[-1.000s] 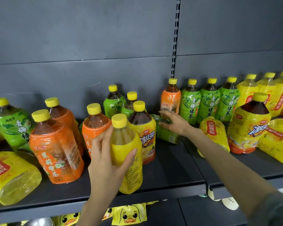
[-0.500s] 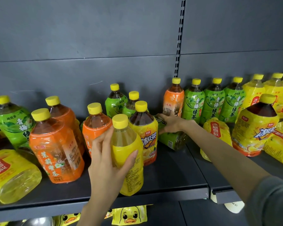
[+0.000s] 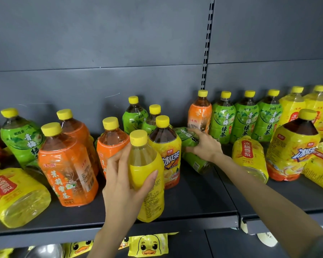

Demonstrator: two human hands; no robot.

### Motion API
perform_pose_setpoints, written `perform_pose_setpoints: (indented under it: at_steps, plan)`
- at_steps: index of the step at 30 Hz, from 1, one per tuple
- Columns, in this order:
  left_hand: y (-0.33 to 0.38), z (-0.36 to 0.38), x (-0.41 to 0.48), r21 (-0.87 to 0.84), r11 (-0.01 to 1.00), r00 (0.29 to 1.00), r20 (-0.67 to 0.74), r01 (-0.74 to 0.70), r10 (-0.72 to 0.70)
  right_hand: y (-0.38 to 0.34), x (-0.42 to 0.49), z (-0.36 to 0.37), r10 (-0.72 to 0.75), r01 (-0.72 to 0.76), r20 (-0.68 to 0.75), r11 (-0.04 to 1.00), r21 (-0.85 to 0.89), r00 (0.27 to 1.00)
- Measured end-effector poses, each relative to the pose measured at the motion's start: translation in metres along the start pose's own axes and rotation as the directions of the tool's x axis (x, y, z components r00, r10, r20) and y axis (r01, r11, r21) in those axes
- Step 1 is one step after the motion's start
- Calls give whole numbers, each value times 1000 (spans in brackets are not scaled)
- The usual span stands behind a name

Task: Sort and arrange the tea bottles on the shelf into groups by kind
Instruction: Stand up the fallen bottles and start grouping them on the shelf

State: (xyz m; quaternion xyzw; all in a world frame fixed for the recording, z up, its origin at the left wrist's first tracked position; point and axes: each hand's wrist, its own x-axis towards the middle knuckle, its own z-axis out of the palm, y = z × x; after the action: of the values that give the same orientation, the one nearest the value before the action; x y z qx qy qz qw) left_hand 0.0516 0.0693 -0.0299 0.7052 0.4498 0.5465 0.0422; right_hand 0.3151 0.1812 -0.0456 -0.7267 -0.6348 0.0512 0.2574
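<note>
Yellow caps top every bottle on the dark shelf (image 3: 194,205). Take the upright dark-tea bottle (image 3: 165,151) with the yellow label, near the middle, as the mark.

Just in front of it, touching its left side, the plain yellow bottle (image 3: 147,185) stands upright by the shelf's front edge. The left hand (image 3: 125,185) wraps it from the near side, thumb across the label and fingers round the far side. That grip is clamped on the bottle.

Just right of the mark, the lying green bottle (image 3: 184,135) rests on its side with its base toward the front. The right hand (image 3: 205,146) lies over it, fingers curled across the label and thumb tucked below, so this grip is clamped on it too.

Left of the mark stand a small orange bottle (image 3: 110,146), then a large orange bottle (image 3: 67,164) and a green bottle (image 3: 21,142) farther out. A pear-drink bottle (image 3: 15,194) lies on its side at the far left front.

Behind the mark, to the right, a back orange bottle (image 3: 199,114) stands against the rear panel, with a row of three green bottles (image 3: 246,123) beside it. Well right of the mark a second dark-tea bottle (image 3: 291,148) stands upright. Below the shelf, duck-printed packets (image 3: 147,246) show.
</note>
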Motion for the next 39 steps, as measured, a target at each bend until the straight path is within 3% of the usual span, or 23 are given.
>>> perform_pose_setpoints:
  at_steps: [4, 9, 16, 27, 29, 32, 35, 37, 39]
  plan:
    - [0, 1, -1, 2, 1000, 1000, 1, 0, 0, 1, -14, 2, 48, -18, -202, 989, 146, 978]
    - [0, 1, -1, 9, 1000, 1000, -1, -3, 3, 4, -28, 13, 57, 70, -380, 948, 312, 923]
    - [-1, 1, -2, 3, 1000, 1000, 3, 5, -5, 12, -51, 43, 75, 237, -608, 877, 417, 791]
    - [-1, 0, -3, -23, 1000, 1000, 26, 12, -11, 9, -55, 31, 46, 192, -462, 870, 455, 886]
    - [-1, 0, -4, -20, 1000, 999, 43, 14, -13, 1, -65, 26, 88, 188, -535, 878, 440, 840]
    - [-1, -1, -4, -28, 999, 998, 53, 16, -15, -28, -85, 17, -65, 379, -705, 875, 300, 706]
    - [-1, -2, -4, -20, 1000, 998, 67, 16, -15, -61, -93, 12, -255, 491, -539, 796, 354, 803]
    - [0, -4, -4, -25, 999, 996, 92, 24, -21, -75, -90, 13, -271, 438, -376, 753, 491, 886]
    - [0, -6, -4, -29, 999, 992, 121, 25, -21, -83, -85, 16, -272, 390, -281, 699, 599, 920]
